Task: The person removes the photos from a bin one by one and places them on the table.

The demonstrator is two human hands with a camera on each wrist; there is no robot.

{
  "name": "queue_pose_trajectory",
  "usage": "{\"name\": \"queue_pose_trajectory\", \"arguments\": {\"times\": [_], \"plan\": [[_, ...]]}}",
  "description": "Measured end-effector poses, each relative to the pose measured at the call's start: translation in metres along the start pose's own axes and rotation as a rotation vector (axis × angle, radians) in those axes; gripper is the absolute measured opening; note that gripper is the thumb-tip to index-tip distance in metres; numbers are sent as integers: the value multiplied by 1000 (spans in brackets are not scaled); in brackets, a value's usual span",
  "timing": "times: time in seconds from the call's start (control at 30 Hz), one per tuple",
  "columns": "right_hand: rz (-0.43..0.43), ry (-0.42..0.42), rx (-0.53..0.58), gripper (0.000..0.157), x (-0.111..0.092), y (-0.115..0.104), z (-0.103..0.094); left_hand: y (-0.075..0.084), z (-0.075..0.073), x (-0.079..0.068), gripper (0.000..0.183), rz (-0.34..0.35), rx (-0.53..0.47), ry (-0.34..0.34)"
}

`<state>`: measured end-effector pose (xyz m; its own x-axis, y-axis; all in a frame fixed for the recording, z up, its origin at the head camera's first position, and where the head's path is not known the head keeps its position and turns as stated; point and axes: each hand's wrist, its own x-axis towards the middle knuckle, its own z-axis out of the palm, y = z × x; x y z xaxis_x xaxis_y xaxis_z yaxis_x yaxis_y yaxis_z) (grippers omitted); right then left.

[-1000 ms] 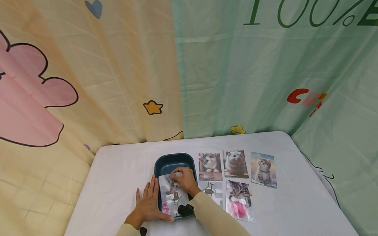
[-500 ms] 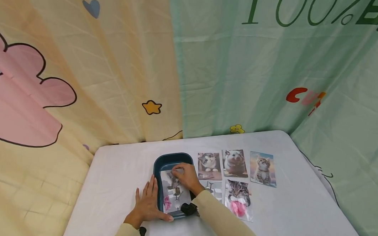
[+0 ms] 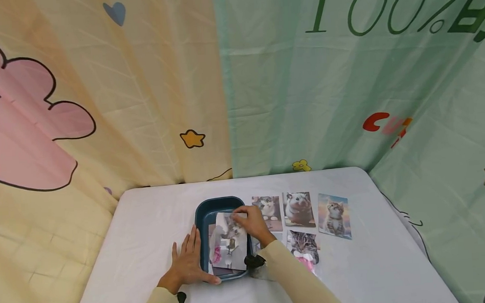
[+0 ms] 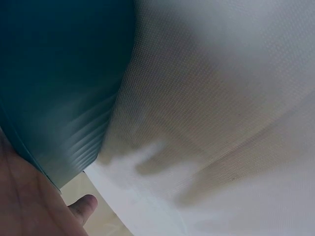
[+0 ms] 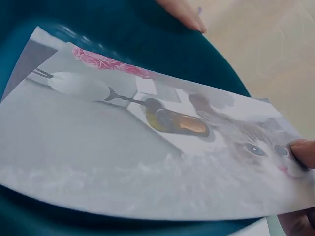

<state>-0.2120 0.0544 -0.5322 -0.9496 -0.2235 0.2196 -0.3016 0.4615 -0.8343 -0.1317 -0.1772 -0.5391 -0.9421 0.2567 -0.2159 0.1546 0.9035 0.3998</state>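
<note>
A photo card [image 3: 230, 246] with a cat, a wine glass and pink flowers is tilted over the dark teal tray [image 3: 199, 213]. My right hand [image 3: 253, 224] pinches it at its far right corner; in the right wrist view the thumb [image 5: 304, 151] presses on the cat's face. Beneath it, another card [image 3: 225, 272] lies in the tray, mostly covered. My left hand [image 3: 188, 265] rests along the tray's left side with straight, spread fingers, the thumb at its near edge. In the left wrist view the tray's outer wall [image 4: 74, 88] fills the upper left.
Right of the tray, picture cards lie on the white table [image 3: 159, 211]: a cat card [image 3: 269, 209], a hamster card [image 3: 298, 208], a kitten card [image 3: 334, 215] and a tabby card [image 3: 302, 244]. Another card [image 3: 257, 247] is partly hidden by my right wrist. Printed curtains [image 3: 264, 100] hang behind.
My right hand has lifted the photo card and shifted it right, exposing the card below in the tray. The left hand has stayed at the tray's side.
</note>
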Motion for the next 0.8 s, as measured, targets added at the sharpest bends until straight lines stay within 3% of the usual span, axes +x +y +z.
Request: {"name": "queue_pose_trajectory", "arguments": {"times": [0.37, 0.6, 0.8], "plan": [[30, 141, -2, 13, -14, 16, -35, -1, -1, 1, 155, 2, -5, 0], [165, 201, 126, 17, -26, 31, -64, -2, 0, -1, 156, 17, -2, 9], [291, 168, 224, 27, -41, 50, -99, 1, -3, -3, 156, 13, 3, -10]]}}
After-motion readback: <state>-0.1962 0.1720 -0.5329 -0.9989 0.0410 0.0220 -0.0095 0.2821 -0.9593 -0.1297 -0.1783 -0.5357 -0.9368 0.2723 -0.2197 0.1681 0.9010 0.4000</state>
